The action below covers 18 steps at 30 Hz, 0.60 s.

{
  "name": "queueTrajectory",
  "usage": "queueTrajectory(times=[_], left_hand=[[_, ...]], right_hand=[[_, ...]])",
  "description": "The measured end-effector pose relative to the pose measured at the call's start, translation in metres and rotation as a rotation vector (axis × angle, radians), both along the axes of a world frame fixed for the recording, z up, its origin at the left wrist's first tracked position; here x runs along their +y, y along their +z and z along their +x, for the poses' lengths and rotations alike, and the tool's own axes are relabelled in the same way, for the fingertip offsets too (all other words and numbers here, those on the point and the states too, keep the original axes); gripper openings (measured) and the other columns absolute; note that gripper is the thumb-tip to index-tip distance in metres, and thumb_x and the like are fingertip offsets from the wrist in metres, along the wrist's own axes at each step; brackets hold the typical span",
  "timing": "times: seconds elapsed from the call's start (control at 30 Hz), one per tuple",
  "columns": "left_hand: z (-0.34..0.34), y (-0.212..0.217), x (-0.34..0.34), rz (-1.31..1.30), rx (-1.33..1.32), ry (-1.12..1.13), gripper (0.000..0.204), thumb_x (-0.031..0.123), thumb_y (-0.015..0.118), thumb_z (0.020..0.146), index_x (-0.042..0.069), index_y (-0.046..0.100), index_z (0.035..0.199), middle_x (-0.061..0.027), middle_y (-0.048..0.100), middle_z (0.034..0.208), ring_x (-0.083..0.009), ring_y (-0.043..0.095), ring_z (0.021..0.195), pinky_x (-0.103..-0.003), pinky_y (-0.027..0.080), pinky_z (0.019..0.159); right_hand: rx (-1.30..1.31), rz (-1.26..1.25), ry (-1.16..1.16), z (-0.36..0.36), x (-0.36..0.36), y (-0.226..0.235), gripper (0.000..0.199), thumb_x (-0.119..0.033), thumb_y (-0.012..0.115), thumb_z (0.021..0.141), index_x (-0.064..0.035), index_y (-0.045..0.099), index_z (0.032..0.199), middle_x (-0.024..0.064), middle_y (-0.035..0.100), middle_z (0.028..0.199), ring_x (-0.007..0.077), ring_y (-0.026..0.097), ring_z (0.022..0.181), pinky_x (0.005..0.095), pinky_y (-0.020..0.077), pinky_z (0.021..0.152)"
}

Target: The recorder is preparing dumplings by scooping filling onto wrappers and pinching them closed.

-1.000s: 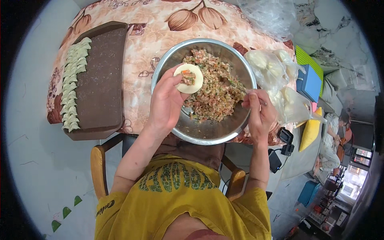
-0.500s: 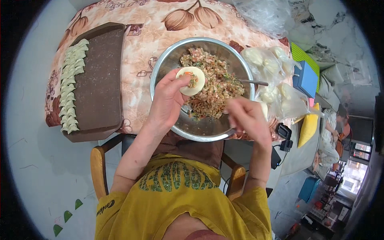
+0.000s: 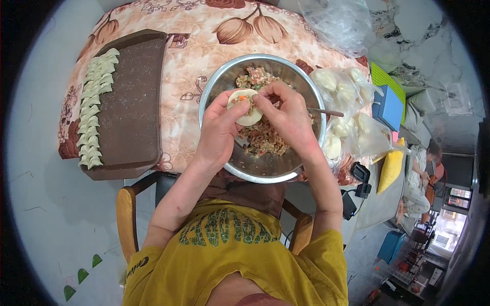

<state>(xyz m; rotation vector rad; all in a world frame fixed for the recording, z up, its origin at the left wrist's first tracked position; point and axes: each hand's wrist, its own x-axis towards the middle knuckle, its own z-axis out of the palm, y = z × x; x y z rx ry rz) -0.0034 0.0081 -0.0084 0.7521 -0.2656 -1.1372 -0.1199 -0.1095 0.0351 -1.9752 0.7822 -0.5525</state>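
Note:
Over a steel bowl (image 3: 206, 97) of chopped meat-and-vegetable filling (image 3: 263, 140), my left hand (image 3: 219, 125) is closed on a round dumpling wrapper (image 3: 248, 118). A little filling with orange and green bits lies on the wrapper, and my left thumb rests over it. My right hand (image 3: 288, 115) has come to the wrapper's right edge, its thumb and fingertips pinching there. A spoon handle (image 3: 329, 112) sticks out over the bowl's right rim. To the left, a brown tray (image 3: 135, 112) holds a column of folded dumplings (image 3: 92, 109) along its left side.
Right of the bowl lie plastic bags (image 3: 339, 89) of pale dough pieces. Beyond them are a blue box (image 3: 386, 108), a green mat (image 3: 388, 79) and a yellow object (image 3: 391, 166). Crumpled clear plastic (image 3: 337, 23) sits at the back right. A flowered cloth (image 3: 184, 61) covers the table.
My right hand has moved up and left from the bowl's lower right to the wrapper's edge. My left hand still holds the wrapper and has hardly moved.

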Motion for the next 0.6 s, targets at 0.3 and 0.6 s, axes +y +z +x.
queueTrajectory(times=[0.3, 0.6], left_hand=[[0.031, 0.019, -0.015, -0.024, -0.054, -0.055, 0.026, 0.009, 0.062, 0.1, 0.0, 0.06, 0.124, -0.0074, 0.069, 0.112, -0.014, 0.069, 0.099, -0.03, 0.058, 0.086], [0.04, 0.028, -0.014, -0.114, 0.07, 0.068, 0.023, 0.009, 0.058, 0.102, -0.001, 0.06, 0.122, -0.0102, 0.069, 0.112, -0.0171, 0.069, 0.101, -0.033, 0.059, 0.088]], right_hand=[[-0.093, 0.052, 0.018, 0.02, -0.007, 0.007, 0.026, -0.02, 0.075, 0.088, 0.0036, 0.068, 0.094, 0.0127, 0.067, 0.086, 0.0202, 0.065, 0.077, 0.0344, 0.0509, 0.07], [-0.096, 0.042, 0.123, 0.046, -0.025, 0.015, 0.027, -0.023, 0.075, 0.088, 0.003, 0.069, 0.095, 0.0124, 0.068, 0.082, 0.0198, 0.064, 0.074, 0.0337, 0.0506, 0.069]])
